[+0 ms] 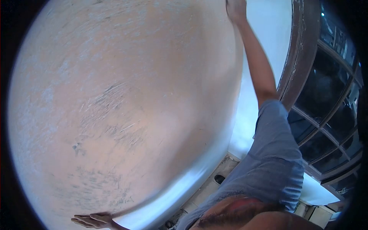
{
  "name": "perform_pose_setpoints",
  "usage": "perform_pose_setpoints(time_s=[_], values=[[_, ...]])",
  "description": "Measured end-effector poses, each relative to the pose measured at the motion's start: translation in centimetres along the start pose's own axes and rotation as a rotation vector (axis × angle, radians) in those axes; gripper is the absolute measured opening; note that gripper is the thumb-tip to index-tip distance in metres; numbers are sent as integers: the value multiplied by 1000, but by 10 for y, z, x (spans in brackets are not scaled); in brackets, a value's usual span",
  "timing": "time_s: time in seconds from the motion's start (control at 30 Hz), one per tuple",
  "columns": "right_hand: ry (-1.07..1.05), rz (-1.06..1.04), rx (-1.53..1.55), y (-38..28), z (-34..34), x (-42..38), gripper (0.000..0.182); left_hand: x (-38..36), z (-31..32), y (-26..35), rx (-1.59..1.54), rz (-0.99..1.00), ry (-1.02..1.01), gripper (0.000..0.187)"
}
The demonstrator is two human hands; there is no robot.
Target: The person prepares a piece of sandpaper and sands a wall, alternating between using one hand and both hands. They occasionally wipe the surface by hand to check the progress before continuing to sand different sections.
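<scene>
A broad, pale pinkish wall [165,96] fills most of the head view, with grey scrape marks and whitish patches on it. My left hand [91,220] lies against the wall at the bottom left, its fingers stretched out and nothing visible in it. High up at the top edge, my right hand [236,10] is at the wall near its right-hand corner, with that arm reaching up. The frame cuts off part of this hand and its fingers are hidden, so whether it holds anything cannot be made out.
Right of the corner runs a white wall strip [266,30], then a brown frame [297,50] around dark window panes [322,88]. Below, a dark shoe [219,179] shows on the tiled floor [203,191]. A grey sleeve [272,130] covers my right upper arm.
</scene>
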State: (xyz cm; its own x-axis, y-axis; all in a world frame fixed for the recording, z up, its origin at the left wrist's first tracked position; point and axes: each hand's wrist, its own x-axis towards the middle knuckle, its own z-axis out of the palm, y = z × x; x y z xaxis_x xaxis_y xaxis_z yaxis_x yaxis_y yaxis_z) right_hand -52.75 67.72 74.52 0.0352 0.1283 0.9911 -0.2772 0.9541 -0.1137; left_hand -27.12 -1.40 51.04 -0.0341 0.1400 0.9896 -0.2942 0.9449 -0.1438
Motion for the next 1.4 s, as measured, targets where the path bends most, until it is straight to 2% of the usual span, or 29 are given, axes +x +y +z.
perform_pose_setpoints(time_s=[0.03, 0.07, 0.17, 0.23, 0.3, 0.37, 0.43, 0.47, 0.53, 0.57, 0.63, 0.7, 0.8, 0.83, 0.87, 0.93, 1.0, 1.07, 1.1, 1.13, 1.2, 1.23, 1.3, 1.4], values=[[-28, -233, -269, 42, 17, -50, 28, -1, -1, -1, -5, -2, 3, 58], [-134, -184, -262, 25, 4, -108, 35, -4, 1, -5, 1, -26, 6, 58], [-88, -14, -20, -36, -16, -259, 29, -12, 6, -17, 2, -23, 1, 56], [-75, -10, 79, -65, -25, -289, 24, -14, 3, -19, -22, -43, -33, 56], [-83, -73, 39, -55, -22, -227, 21, -15, 4, -23, -30, -18, -15, 58], [-30, -205, -68, -31, -4, -115, 18, -18, 6, -25, -20, -30, -21, 58], [152, -451, -242, -8, 26, 16, 16, -19, 5, -24, -26, -47, -16, 58], [8, 93, 245, -58, 16, 71, 53, -18, 5, -23, -45, -48, -14, 58], [-38, -33, 191, -86, 3, 130, 52, -16, 5, -22, -55, -47, -20, 58], [-44, -33, 198, -89, 7, 122, 52, -18, 5, -21, -59, -58, -26, 58], [328, -232, 161, -95, 25, 85, 50, -16, 4, -19, -87, -68, -24, 58], [99, -167, 1, -98, 12, -13, 48, -17, 3, -20, -83, -80, -34, 59], [-6, -88, 158, -121, -8, -195, 46, -16, 3, -19, -69, -108, -45, 59], [-8, -79, 230, -127, -12, -233, 45, -17, 2, -19, -50, -110, -54, 59], [-10, -84, 268, -137, -16, -236, 44, -18, 1, -18, -60, -109, -52, 59], [-20, -97, 187, -129, -5, -178, 43, -16, 0, -20, -64, -94, -37, 59], [-27, -111, -56, -121, 8, -35, 41, -14, 2, -18, -85, -93, -21, 59], [-155, 47, -230, -150, 8, 85, 40, -16, 2, -17, -81, -101, -26, 59], [92, 196, 125, -172, 10, 112, 49, -16, 4, -17, -85, -105, -16, 59], [75, 199, 131, -177, 13, 108, 49, -17, 5, -17, -89, -133, -13, 58], [121, 90, 140, -187, 9, 91, 52, -16, 6, -15, -99, -140, 0, 57], [53, -37, 18, -168, 17, 46, 42, -18, 6, -15, -102, -149, 1, 57], [10, -48, -41, -189, 4, -73, 41, -17, 5, -14, -111, -172, -7, 57], [-88, -30, 296, -224, -29, -257, 42, -16, 2, -14, -124, -164, -16, 57]])
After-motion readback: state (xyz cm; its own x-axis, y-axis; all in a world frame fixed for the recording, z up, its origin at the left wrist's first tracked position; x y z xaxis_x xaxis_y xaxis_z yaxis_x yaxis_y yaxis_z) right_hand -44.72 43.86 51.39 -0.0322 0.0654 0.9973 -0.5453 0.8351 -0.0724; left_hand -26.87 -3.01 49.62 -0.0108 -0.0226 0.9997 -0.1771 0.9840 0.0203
